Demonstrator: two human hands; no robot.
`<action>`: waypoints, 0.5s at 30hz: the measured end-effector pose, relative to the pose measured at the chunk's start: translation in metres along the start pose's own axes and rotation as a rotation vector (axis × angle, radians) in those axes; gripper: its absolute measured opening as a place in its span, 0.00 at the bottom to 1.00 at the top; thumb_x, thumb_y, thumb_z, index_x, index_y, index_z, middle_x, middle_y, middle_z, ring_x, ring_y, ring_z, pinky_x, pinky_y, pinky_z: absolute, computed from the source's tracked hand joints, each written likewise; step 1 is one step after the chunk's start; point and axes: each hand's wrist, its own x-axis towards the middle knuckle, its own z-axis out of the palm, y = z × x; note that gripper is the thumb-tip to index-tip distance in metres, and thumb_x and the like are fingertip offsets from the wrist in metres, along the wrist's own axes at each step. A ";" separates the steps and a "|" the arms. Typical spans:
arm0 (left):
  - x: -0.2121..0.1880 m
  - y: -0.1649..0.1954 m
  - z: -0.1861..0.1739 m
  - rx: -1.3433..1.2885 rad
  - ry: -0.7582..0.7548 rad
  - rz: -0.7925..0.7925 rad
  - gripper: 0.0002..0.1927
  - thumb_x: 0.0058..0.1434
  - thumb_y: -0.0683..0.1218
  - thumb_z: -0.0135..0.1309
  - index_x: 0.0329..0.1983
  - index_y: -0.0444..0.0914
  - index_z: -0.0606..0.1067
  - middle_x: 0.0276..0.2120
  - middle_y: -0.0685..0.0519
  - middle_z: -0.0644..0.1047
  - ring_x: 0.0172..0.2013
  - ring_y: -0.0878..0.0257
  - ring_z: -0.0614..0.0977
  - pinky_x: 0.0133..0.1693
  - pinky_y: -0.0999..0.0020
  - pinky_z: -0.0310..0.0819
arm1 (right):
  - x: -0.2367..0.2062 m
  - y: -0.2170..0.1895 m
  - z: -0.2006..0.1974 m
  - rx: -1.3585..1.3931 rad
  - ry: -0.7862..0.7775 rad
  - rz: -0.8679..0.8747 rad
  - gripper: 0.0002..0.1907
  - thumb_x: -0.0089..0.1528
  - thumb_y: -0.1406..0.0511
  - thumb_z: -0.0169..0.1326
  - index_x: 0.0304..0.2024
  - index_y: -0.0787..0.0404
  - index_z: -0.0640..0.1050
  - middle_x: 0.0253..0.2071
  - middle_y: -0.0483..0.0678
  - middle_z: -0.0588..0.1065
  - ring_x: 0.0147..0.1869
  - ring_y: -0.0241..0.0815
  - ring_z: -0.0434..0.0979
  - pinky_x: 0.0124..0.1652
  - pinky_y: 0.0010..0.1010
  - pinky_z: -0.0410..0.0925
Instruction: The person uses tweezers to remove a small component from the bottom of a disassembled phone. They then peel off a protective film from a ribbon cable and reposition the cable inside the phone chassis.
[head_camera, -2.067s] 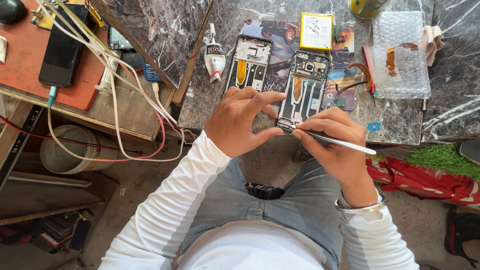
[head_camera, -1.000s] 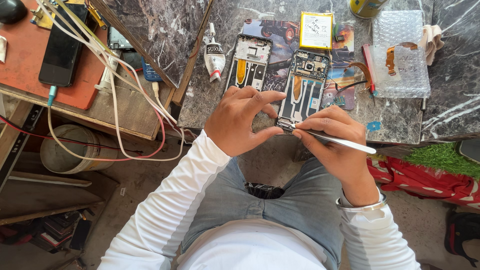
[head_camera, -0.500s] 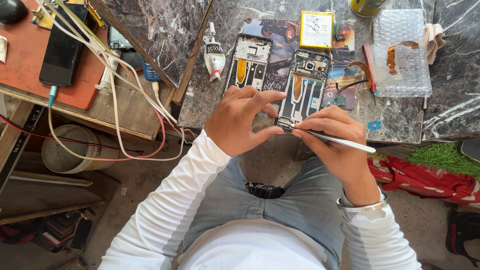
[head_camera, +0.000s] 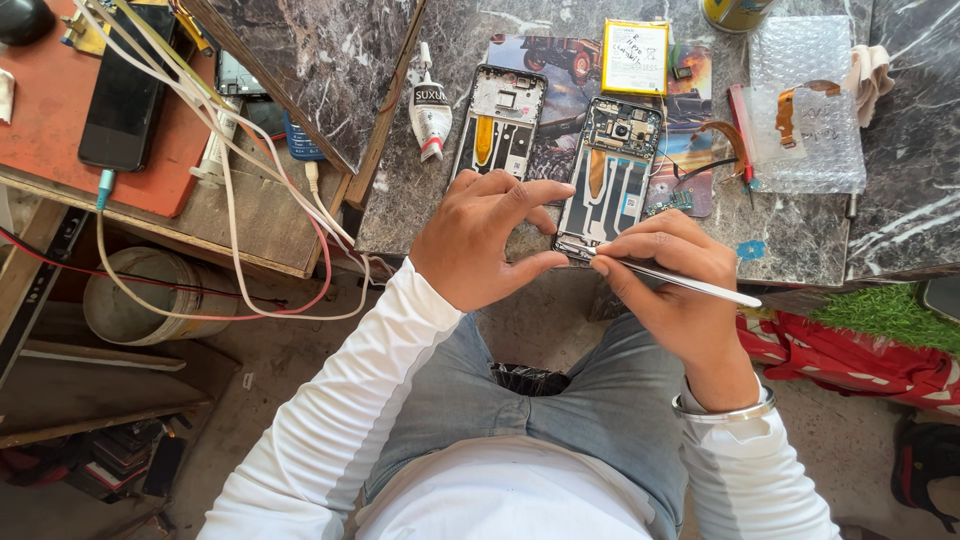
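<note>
At nine o'clock a black phone (head_camera: 122, 90) lies on an orange board (head_camera: 170, 165), white cables (head_camera: 250, 170) trailing across it. A glue tube (head_camera: 431, 115) rests on the marble counter (head_camera: 400, 200) beside a phone back frame (head_camera: 500, 125). The left hand (head_camera: 480, 240) pinches the lower edge of the opened phone (head_camera: 612, 165), thumb and forefinger closed on its corner. The opened phone lies at twelve o'clock from the hands, near the counter's edge. The right hand (head_camera: 675, 285) grips metal tweezers (head_camera: 680, 280), tips touching the phone's bottom edge. A yellow-edged battery (head_camera: 636, 57) sits above; a bubble-wrap bag (head_camera: 805, 110) lies at two o'clock.
</note>
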 end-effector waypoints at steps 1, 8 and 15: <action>0.000 0.000 0.000 0.002 -0.004 -0.005 0.33 0.58 0.54 0.70 0.64 0.45 0.70 0.38 0.66 0.82 0.46 0.63 0.79 0.48 0.61 0.65 | 0.000 0.000 -0.001 -0.002 -0.004 0.000 0.08 0.57 0.72 0.68 0.38 0.64 0.83 0.36 0.50 0.78 0.39 0.41 0.79 0.38 0.28 0.69; 0.000 0.000 0.001 0.007 -0.004 -0.001 0.33 0.59 0.54 0.70 0.64 0.45 0.70 0.38 0.66 0.82 0.45 0.63 0.78 0.47 0.61 0.65 | 0.001 0.001 -0.001 0.000 -0.011 -0.009 0.09 0.56 0.72 0.68 0.38 0.64 0.83 0.35 0.50 0.78 0.38 0.41 0.78 0.38 0.28 0.69; -0.001 -0.001 0.001 0.001 -0.004 -0.002 0.33 0.58 0.53 0.70 0.64 0.45 0.70 0.38 0.66 0.82 0.45 0.63 0.78 0.47 0.61 0.65 | 0.002 0.001 -0.001 0.006 -0.023 -0.014 0.09 0.56 0.72 0.68 0.38 0.64 0.83 0.35 0.50 0.79 0.38 0.41 0.78 0.38 0.29 0.69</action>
